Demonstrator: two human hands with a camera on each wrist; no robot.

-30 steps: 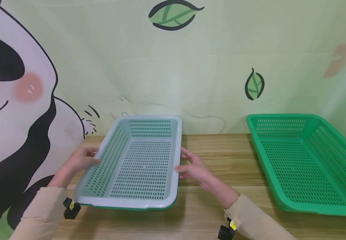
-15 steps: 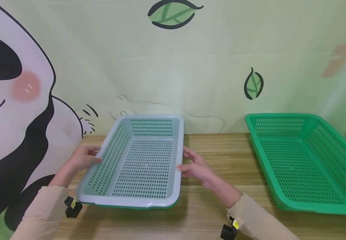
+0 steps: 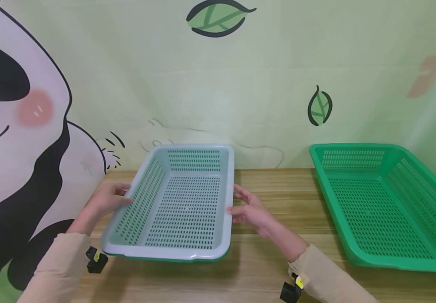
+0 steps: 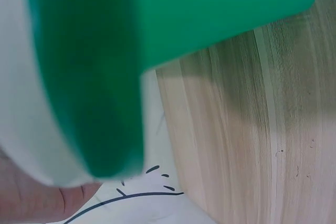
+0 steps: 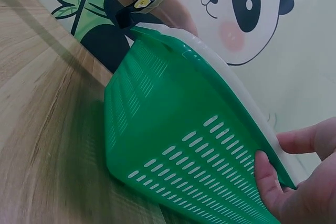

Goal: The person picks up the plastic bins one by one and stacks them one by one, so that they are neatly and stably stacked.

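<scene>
Between both hands, above wooden table (image 3: 263, 269), pale grey basket (image 3: 181, 206) nesting in green basket (image 5: 178, 145), only green edge peeking out below. Stack being carried tilted, off tabletop. Left hand (image 3: 106, 201) gripping left rim, thumb on top; right hand (image 3: 249, 210) pressing right wall, fingers spread, supporting weight evenly. Second green basket (image 3: 382, 206) sitting well apart at right. Panda wall mural (image 3: 17, 105) behind. No brands or readable writing showing.
</scene>
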